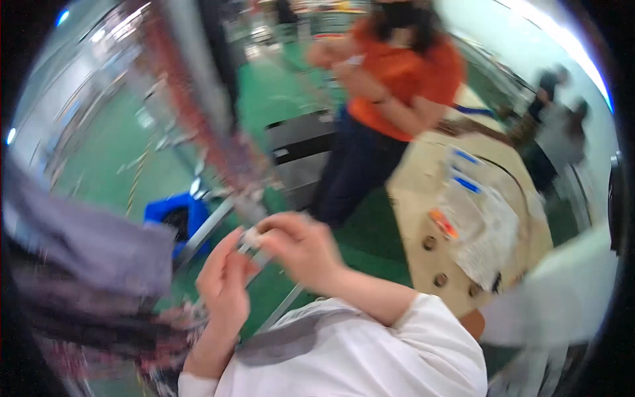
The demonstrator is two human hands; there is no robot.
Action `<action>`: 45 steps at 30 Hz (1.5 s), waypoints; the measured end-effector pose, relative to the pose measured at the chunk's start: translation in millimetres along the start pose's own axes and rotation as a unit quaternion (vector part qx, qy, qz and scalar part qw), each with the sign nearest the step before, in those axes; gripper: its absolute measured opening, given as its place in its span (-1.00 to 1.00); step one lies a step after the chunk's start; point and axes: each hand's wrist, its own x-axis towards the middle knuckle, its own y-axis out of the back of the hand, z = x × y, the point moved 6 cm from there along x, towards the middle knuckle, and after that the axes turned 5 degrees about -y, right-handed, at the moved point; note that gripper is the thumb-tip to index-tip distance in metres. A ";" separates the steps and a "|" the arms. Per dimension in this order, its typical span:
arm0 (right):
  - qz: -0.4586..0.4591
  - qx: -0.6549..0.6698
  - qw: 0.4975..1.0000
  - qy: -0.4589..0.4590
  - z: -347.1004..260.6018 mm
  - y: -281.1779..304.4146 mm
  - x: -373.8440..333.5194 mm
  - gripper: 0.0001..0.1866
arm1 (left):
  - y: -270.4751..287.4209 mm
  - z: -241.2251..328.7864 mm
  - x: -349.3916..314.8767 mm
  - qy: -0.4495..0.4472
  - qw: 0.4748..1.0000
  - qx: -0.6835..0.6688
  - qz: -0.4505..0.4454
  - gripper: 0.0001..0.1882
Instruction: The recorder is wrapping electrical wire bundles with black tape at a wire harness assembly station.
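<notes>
My left hand [225,284] and my right hand [301,251] meet in front of my body, their fingertips pinched together. Between them is a small whitish piece [250,238], too blurred to name. Fingers of both hands are closed around it. A pale metal bar [215,221] runs at a slant behind my hands. Dark and reddish hanging garments [225,145] come down close beyond my fingertips.
A grey-purple cloth [99,248] hangs at the left, near a blue bin [192,213] with dark contents. A person in an orange top [407,73] stands ahead by a black box [304,142]. At right, a wooden table [420,188] bears a plastic bag [486,231].
</notes>
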 end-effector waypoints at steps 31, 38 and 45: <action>-0.075 0.082 0.988 0.109 -6.1 -25.8 -5.6 -0.37 | 4.0 14.4 6.6 0.061 0.982 -0.178 -0.003 -0.66; -0.087 0.054 0.985 0.138 -8.4 -23.0 -10.3 -0.46 | 0.0 25.8 -2.8 0.016 0.989 -0.148 -0.023 -0.68; -0.086 0.031 0.982 0.163 -12.7 -17.3 -14.2 -0.47 | 5.5 20.0 -6.8 0.014 0.995 -0.099 -0.003 -0.80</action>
